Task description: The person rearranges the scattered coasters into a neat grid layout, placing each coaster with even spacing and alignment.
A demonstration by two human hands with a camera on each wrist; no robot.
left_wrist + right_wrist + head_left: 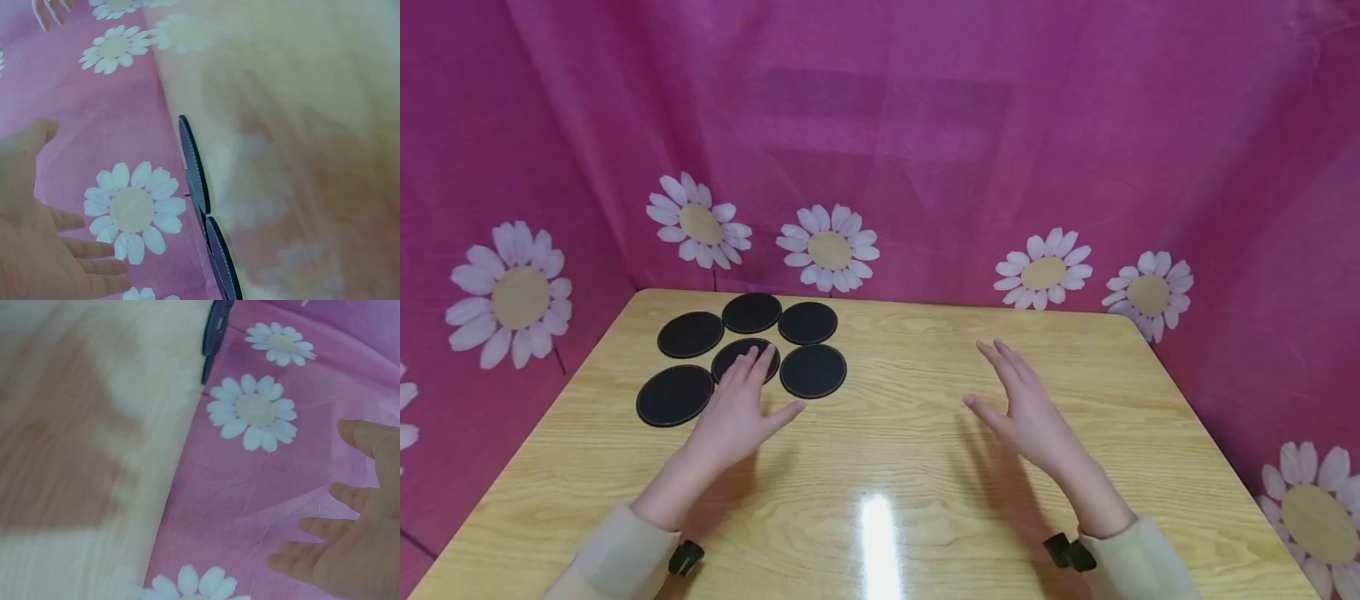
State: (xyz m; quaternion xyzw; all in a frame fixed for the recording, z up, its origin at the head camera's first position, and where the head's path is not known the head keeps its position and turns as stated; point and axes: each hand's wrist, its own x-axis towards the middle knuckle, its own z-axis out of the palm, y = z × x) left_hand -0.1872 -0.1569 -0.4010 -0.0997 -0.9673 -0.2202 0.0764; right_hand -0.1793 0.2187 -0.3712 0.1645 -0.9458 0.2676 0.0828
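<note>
Loosely spread, left hand [734, 422] near round black stitch-edged discs [813, 371]; right hand [1036, 418] likewise, above glossy wood-grain table [910, 433]

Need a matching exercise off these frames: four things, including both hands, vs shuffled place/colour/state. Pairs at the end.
Column 1
1. left hand
2. right hand
3. round coasters
4. cloth backdrop

Column 2
A. pink with white daisies
B. open, over the right half of the wooden table
C. black, grouped toward the table's far left
D. open, partly hiding a coaster in the head view

Pairs: 1-D, 2-B, 3-C, 4-A
</note>
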